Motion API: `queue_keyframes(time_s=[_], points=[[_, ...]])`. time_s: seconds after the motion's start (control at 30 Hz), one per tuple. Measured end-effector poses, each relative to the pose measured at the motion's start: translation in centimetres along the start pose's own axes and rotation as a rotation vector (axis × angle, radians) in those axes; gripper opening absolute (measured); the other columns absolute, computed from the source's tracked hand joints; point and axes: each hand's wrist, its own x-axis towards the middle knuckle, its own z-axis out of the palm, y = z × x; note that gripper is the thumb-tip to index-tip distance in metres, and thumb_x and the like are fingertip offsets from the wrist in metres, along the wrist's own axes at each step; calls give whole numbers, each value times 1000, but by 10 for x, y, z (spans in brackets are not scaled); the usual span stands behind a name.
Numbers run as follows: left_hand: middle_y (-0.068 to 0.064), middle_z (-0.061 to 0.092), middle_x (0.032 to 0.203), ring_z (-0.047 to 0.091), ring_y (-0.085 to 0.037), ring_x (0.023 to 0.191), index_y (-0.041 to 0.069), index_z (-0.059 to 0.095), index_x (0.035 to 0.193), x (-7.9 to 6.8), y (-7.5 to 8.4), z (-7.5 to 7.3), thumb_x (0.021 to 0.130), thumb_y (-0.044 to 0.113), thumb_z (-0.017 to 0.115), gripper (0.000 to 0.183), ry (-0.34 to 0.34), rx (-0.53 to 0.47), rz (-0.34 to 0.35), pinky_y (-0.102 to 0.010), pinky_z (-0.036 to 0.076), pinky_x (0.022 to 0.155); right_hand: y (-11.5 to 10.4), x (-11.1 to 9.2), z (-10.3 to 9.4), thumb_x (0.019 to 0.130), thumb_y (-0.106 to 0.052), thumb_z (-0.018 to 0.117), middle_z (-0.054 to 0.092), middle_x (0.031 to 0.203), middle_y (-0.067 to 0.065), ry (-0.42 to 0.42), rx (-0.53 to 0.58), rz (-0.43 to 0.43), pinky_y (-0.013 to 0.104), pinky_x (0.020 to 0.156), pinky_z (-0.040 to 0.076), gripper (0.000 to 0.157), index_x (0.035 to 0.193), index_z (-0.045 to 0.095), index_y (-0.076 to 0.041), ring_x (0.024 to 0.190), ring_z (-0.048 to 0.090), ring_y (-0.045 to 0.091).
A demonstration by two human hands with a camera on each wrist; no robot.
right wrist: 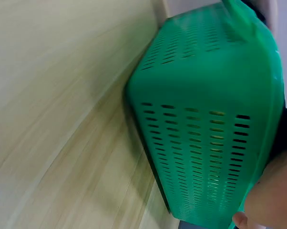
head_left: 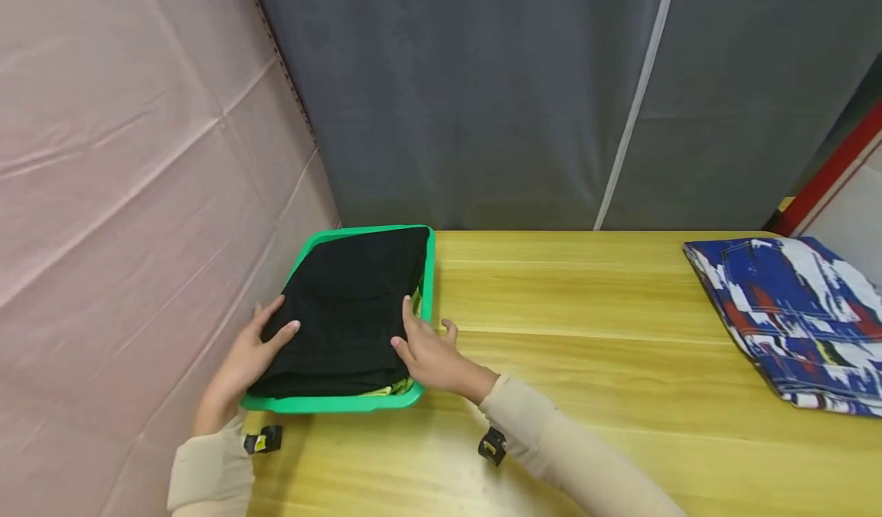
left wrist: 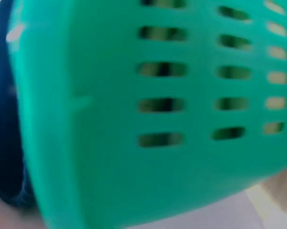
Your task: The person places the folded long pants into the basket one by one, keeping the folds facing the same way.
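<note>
A folded black cloth lies on top in a green plastic basket, covering most of its opening. Some yellow-green patterned fabric peeks out beneath it at the near right corner. My left hand rests at the cloth's left edge, thumb and fingers spread. At the opposite side, my right hand touches the cloth's right edge, with its thumb and a finger extended and other fingers outside the rim. In the left wrist view the slotted basket wall fills most of the picture, and the left fingers are hidden.
The basket stands on a wooden table close to a pink fabric wall. A dark grey curtain hangs behind. Folded blue, white and red patterned fabric lies at the table's right side.
</note>
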Motion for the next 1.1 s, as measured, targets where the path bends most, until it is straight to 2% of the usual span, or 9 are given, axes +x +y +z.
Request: queue_keyframes(time_s=[0.1, 0.17, 0.23, 0.4, 0.5, 0.7, 0.93, 1.03, 1.1], points=[[-3, -39, 150, -20, -48, 142, 18, 1, 156, 1, -4, 4, 97, 49, 51, 83, -22, -10, -11, -73, 3, 110, 2, -2, 2, 107, -30, 32, 19, 161, 9, 13, -59, -24, 64, 107, 14, 64, 155, -1, -5, 148, 24, 22], [0, -37, 151, -18, -47, 143, 18, 3, 156, 2, -5, 6, 96, 50, 52, 84, -19, 5, -8, -72, 4, 110, 2, -4, 3, 106, -31, 32, 14, 162, 8, 16, -110, -29, 63, 107, 17, 61, 156, 3, -10, 149, 21, 21], [-1, -30, 156, -13, -46, 145, 19, 4, 156, 3, -5, 7, 96, 52, 52, 84, -22, 27, -9, -71, 7, 111, 2, -5, 4, 106, -33, 33, 13, 162, 9, 20, -174, -29, 62, 106, 20, 58, 157, 10, -15, 149, 20, 20], [-7, -9, 162, -1, -44, 147, 17, 7, 156, 6, -3, 5, 94, 56, 51, 85, -27, 77, -9, -68, 14, 112, -3, -4, 3, 105, -36, 34, 21, 160, 10, 33, -342, -32, 58, 105, 27, 49, 153, 29, -24, 148, 25, 18], [-9, -7, 162, 2, -46, 146, 14, 7, 155, 4, -2, 5, 95, 58, 49, 86, -34, 134, -6, -68, 17, 111, -6, -2, 2, 105, -37, 34, 28, 158, 9, 33, -437, -39, 56, 104, 29, 47, 150, 35, -27, 145, 31, 18], [-12, -8, 162, 7, -50, 144, 9, 6, 155, 0, -4, 6, 96, 57, 46, 85, -63, 212, 3, -68, 20, 109, -10, 2, 0, 104, -38, 34, 35, 156, 6, -15, -587, -39, 53, 105, 30, 45, 148, 39, -29, 140, 39, 17], [-22, -5, 161, 13, -55, 140, 2, 9, 154, 0, 0, 10, 98, 53, 44, 83, -78, 322, 26, -68, 22, 108, -20, 7, -5, 104, -37, 32, 35, 156, 4, -138, -729, 13, 47, 108, 29, 45, 149, 36, -32, 140, 38, 15], [-23, -5, 160, 14, -55, 139, 1, 8, 153, 0, 3, 13, 99, 53, 43, 83, -81, 341, 26, -68, 22, 108, -21, 8, -6, 104, -38, 32, 34, 156, 3, -178, -762, 36, 47, 112, 29, 45, 149, 34, -34, 141, 35, 14], [-25, -3, 159, 17, -55, 139, 1, 9, 153, 0, 3, 16, 99, 52, 41, 81, -57, 371, 33, -67, 25, 108, -20, 6, -6, 104, -37, 32, 33, 157, 4, -180, -737, 41, 47, 114, 30, 46, 150, 33, -34, 143, 34, 15]])
